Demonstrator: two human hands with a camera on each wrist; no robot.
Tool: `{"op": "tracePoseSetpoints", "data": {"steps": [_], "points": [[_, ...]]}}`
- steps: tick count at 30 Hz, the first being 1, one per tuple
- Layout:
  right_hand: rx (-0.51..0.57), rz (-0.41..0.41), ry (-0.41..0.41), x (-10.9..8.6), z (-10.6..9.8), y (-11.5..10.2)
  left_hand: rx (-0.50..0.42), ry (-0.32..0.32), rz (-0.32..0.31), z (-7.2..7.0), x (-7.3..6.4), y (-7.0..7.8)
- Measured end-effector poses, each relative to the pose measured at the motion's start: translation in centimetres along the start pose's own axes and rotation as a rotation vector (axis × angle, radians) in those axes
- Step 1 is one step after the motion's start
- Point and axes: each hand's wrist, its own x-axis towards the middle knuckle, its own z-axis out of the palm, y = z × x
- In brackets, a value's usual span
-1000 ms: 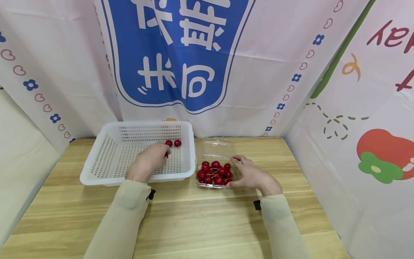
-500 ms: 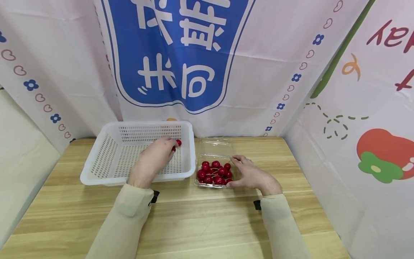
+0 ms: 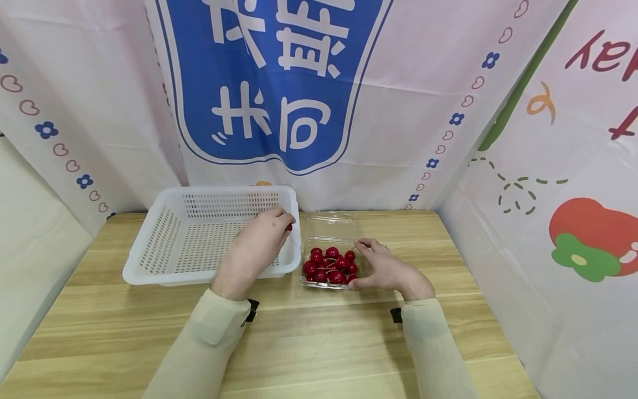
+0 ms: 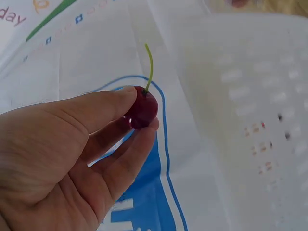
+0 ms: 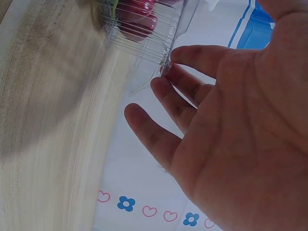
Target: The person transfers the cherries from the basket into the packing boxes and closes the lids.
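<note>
My left hand is over the right side of the white slotted plastic basket. Between its thumb and fingertips it pinches a dark red cherry with a thin green stem, seen from close up in the left wrist view. In the head view the same cherry shows at the fingertips, beside the basket's right rim. To the right stands a clear plastic clamshell box with its lid raised, holding several red cherries. My right hand touches the box's right side, fingertips at its edge and fingers extended.
The box's clear lid leans back toward the printed curtain behind the table. Basket and box stand side by side on the wooden table. Another printed curtain hangs along the right side.
My left hand has moved right across the basket, and the two cherries seen at its back right are no longer visible there. A cherry now shows at the fingertips. The right hand stays put.
</note>
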Motion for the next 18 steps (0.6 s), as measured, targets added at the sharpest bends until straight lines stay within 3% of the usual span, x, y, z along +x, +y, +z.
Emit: {"op": "tracePoseSetpoints", "data": {"steps": [18], "points": [[-0.005, -0.007, 0.002, 0.1, 0.0, 0.1, -0.073, -0.083, 0.066, 4.2, 0.7, 4.4]]}}
